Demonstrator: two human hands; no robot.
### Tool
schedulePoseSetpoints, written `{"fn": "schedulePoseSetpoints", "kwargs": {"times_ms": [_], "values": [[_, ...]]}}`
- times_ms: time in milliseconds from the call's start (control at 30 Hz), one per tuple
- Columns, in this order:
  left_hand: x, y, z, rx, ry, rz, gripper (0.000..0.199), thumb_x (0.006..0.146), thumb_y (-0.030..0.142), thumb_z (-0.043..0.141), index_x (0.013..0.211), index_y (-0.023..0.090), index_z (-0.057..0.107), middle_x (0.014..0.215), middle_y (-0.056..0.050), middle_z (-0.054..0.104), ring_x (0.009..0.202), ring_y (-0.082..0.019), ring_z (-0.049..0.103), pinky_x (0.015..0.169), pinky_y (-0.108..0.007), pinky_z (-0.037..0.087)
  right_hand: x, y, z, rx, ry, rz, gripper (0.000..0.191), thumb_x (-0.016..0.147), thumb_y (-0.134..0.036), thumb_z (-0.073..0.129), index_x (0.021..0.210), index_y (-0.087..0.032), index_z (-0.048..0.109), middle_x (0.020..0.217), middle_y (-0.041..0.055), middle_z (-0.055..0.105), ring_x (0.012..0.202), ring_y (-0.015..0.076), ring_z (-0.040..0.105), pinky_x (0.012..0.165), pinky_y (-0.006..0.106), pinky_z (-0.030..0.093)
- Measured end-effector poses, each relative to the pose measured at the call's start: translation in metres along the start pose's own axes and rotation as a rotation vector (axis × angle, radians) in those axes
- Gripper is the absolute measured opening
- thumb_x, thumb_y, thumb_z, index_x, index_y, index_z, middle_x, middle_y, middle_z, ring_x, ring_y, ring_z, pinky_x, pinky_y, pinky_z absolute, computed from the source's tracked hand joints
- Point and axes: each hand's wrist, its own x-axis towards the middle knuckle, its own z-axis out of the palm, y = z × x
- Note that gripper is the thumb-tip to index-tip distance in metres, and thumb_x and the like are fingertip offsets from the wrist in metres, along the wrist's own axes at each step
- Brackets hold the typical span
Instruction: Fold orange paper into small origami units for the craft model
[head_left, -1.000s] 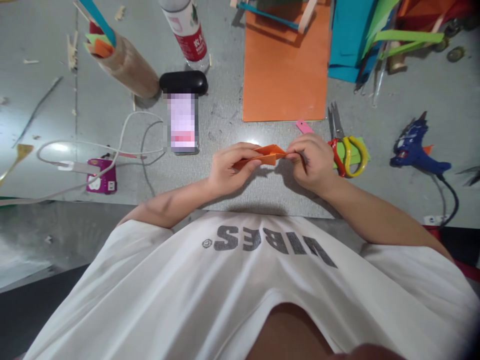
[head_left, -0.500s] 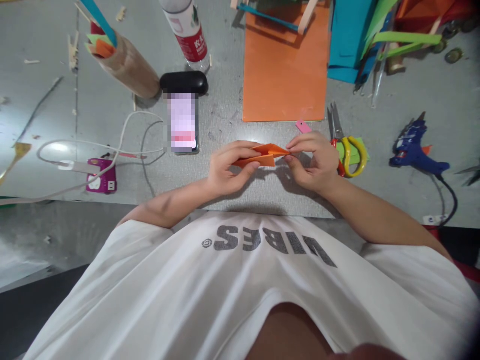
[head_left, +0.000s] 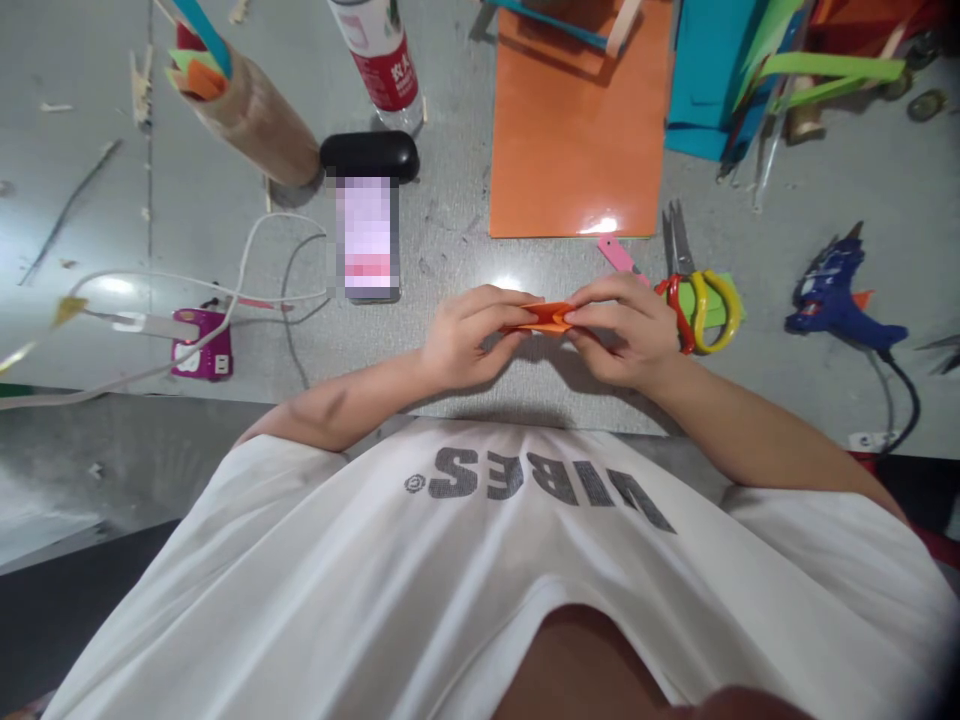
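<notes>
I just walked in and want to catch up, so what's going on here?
A person's left hand and right hand hold folded orange paper between them, each gripping one end. Scissors lie close by the right hand, and a glue gun lies farther right; neither is being held.

White short-sleeved T-shirt [head_left: 360, 590]; dark block lettering [head_left: 502, 478], small round emblem [head_left: 415, 484] beside.

A folded orange paper [head_left: 549, 318], its layers slightly parted, is held lengthwise between both hands [head_left: 474, 335] [head_left: 626, 330].
</notes>
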Motion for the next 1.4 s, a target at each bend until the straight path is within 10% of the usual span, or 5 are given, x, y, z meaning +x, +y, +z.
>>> {"fn": "schedulePoseSetpoints", "kwargs": {"times_ms": [433,1033,1400], "values": [[0.001,0.003,0.0,0.034,-0.033,-0.07,0.018,0.122,0.03,0.068,0.138,0.034,0.073,0.133,-0.007,0.094,0.119,-0.027,0.094,0.098,-0.046,0.076,0.0,-0.005,0.005,0.135,-0.013,0.106,0.016,0.111,-0.024,0.08,0.124,-0.034,0.082,0.11,0.0045,0.089,0.092,0.027,0.086,0.078,0.046,0.067],[0.001,0.007,0.0,0.071,0.034,-0.228,0.018,0.123,0.041,0.074,0.13,0.026,0.077,0.117,-0.005,0.093,0.1,-0.02,0.09,0.087,-0.034,0.069,0.002,-0.007,0.004,0.194,0.015,0.384,0.03,0.119,-0.056,0.076,0.102,-0.034,0.088,0.091,0.0035,0.087,0.082,0.0281,0.083,0.077,0.05,0.068],[-0.003,0.003,0.001,0.049,0.014,-0.221,0.022,0.121,0.047,0.076,0.13,0.027,0.079,0.117,-0.007,0.093,0.1,-0.022,0.09,0.087,-0.037,0.069,0.004,-0.011,0.008,0.153,0.037,0.147,0.01,0.112,-0.034,0.084,0.122,-0.033,0.082,0.102,0.0033,0.088,0.081,0.025,0.079,0.068,0.042,0.059]]}}
